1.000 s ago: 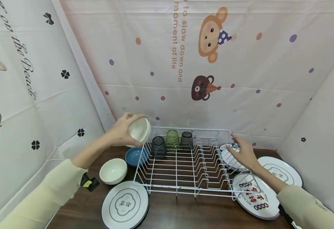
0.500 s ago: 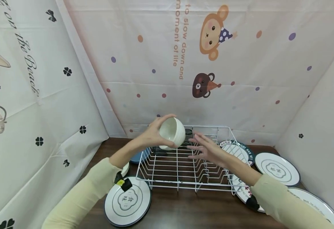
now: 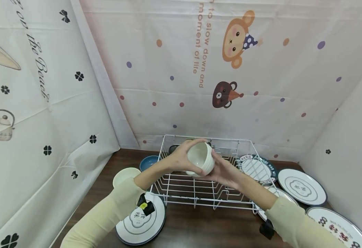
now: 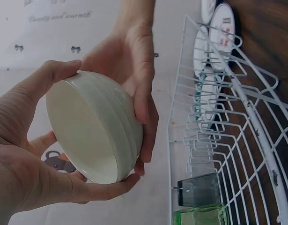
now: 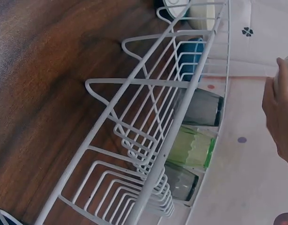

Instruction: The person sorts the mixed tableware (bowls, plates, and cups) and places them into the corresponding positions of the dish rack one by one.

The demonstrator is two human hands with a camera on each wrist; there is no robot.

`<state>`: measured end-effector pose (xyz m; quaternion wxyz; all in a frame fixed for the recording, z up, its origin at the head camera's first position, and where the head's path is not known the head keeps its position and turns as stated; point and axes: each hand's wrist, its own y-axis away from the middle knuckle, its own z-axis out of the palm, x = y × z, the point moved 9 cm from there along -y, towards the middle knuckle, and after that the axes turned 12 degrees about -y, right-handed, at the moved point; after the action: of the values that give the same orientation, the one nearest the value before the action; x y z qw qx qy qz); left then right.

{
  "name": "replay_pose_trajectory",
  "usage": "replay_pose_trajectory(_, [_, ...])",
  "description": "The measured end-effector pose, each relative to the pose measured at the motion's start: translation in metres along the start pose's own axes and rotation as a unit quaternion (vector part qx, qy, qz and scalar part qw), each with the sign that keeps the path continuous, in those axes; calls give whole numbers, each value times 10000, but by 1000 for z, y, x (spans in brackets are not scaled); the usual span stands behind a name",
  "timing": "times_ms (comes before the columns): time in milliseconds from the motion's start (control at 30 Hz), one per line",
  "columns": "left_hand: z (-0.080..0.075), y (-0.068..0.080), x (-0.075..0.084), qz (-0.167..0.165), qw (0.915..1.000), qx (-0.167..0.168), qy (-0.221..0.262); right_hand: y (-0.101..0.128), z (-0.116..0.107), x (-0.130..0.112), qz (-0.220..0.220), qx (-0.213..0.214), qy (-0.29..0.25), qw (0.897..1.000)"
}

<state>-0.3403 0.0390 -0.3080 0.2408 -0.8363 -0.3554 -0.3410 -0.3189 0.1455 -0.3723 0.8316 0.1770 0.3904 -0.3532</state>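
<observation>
Above the dish rack, a cream-white bowl is held tilted, its hollow side facing left. My left hand grips it at the rim, thumb and fingers on opposite sides, as the left wrist view of the bowl shows. From the right, my right hand holds the bowl's outer wall; in the left wrist view the right hand's fingers lie along that wall. Only part of the right hand shows at the right wrist view's edge. Upside-down glasses, one green glass between two grey ones, stand in the rack.
Left of the rack are a blue bowl, another cream bowl and stacked plates. Several plates lie at right, including a green-rimmed plate and a white plate. Printed cloth walls enclose the brown table.
My left hand has carried the bowl rightward from the rack's left end to above its middle. My right hand has left the rack's right side, come inward and taken hold of the bowl.
</observation>
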Motion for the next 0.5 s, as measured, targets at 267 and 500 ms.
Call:
replay_pose_trajectory(267, [3,2,-2,-155,9997,-30,-208,-1,3,9,135,-139,-614,9979])
replay_pose_trajectory(500, [9,-3,-1,74,9995,-173,-241,0,-3,10,-19,48,-774,9970])
